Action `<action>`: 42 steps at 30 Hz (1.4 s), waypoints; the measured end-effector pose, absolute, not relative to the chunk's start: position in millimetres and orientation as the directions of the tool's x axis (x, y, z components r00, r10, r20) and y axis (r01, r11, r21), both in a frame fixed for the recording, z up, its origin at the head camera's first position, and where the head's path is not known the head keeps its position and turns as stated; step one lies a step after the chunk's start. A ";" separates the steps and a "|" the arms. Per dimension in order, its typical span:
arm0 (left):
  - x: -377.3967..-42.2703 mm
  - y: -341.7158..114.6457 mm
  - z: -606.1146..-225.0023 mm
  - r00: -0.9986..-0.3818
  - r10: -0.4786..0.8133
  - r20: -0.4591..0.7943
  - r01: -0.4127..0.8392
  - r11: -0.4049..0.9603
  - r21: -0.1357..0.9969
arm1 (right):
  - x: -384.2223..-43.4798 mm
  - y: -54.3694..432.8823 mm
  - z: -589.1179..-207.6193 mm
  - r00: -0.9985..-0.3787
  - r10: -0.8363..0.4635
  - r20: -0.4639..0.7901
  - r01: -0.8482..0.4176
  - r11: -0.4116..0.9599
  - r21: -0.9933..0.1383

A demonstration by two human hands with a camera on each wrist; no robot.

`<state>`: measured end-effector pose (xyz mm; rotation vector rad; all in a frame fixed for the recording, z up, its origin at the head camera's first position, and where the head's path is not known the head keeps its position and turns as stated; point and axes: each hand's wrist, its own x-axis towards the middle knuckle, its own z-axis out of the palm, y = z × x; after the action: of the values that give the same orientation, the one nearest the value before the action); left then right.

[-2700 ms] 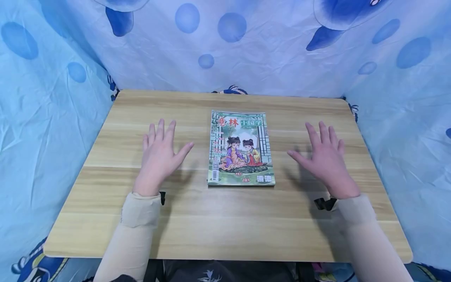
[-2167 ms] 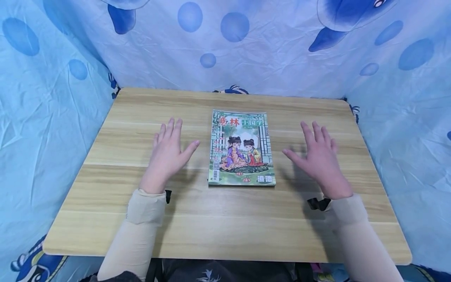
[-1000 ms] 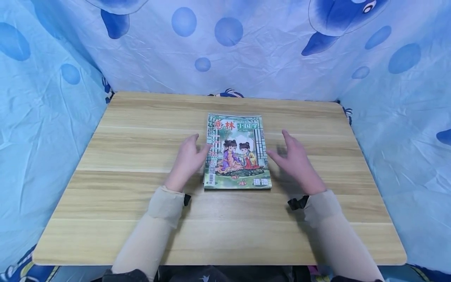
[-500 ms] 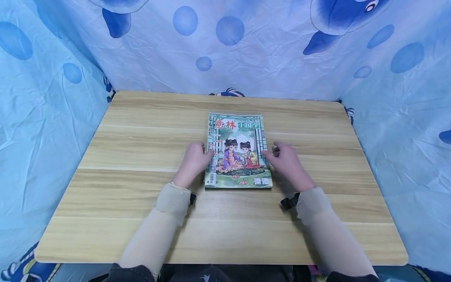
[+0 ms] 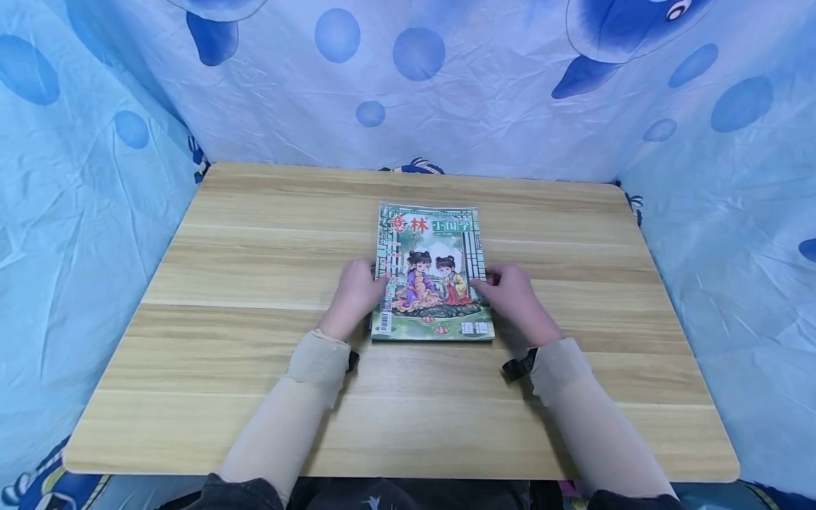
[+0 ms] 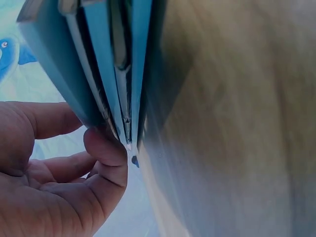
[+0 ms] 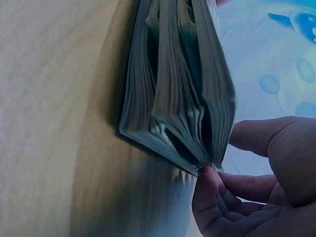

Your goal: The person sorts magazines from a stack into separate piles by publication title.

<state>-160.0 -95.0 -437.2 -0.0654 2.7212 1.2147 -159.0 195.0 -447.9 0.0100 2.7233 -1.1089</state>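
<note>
A magazine (image 5: 440,244) with a green cover, red and white Chinese characters and two cartoon girls tops a small stack lying on the table. My left hand (image 5: 353,296) grips its left side, thumb on the cover and curled fingers at the spines. Several spines (image 6: 57,64) stand side by side in the left wrist view. Opposite, my right hand (image 5: 515,297) pinches the right side, thumb over the cover. The right wrist view shows its bent fingers (image 7: 207,197) against the page edges (image 7: 173,84), which have gaps between the magazines.
The wooden table (image 5: 408,418) stretches out around the stack. A blue cloth (image 5: 510,120) with whales and bubbles hangs behind the table and along both sides. Dark clothing (image 5: 408,496) shows at the front edge.
Both hands came in from either side of the stack, where they were spread open, and their fingers curled onto its edges. The stack stays in about the same place.
</note>
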 end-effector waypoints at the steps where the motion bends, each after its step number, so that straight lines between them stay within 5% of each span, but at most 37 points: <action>1: -159.9 -94.4 -437.5 -0.987 0.022 -0.158 -0.102 0.670 0.735 | -158.9 195.2 -448.2 -0.980 -0.063 -0.187 0.085 0.721 -0.688; 8: -159.7 -90.5 -437.8 -0.989 0.002 -0.149 -0.112 0.645 0.756 | -158.1 196.0 -447.7 -0.982 -0.051 -0.183 0.090 0.723 -0.684; 20: -159.7 -89.3 -425.2 -0.943 0.145 -0.298 -0.217 0.412 0.885 | -157.2 200.2 -445.2 -0.980 -0.044 -0.195 0.105 0.716 -0.691; 35: -160.4 -75.2 -413.0 -0.932 0.170 -0.321 -0.307 0.102 0.946 | -150.0 224.9 -442.6 -0.967 -0.067 -0.247 0.153 0.623 -0.767; 42: -164.7 -54.1 -403.6 -0.928 0.225 -0.298 -0.302 0.017 0.953 | -142.5 245.8 -428.2 -0.950 -0.038 -0.309 0.263 0.432 -0.863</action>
<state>-164.7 -54.1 -403.6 -0.0789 1.9353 1.9712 -142.5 245.8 -428.2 0.1940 2.4064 -1.5256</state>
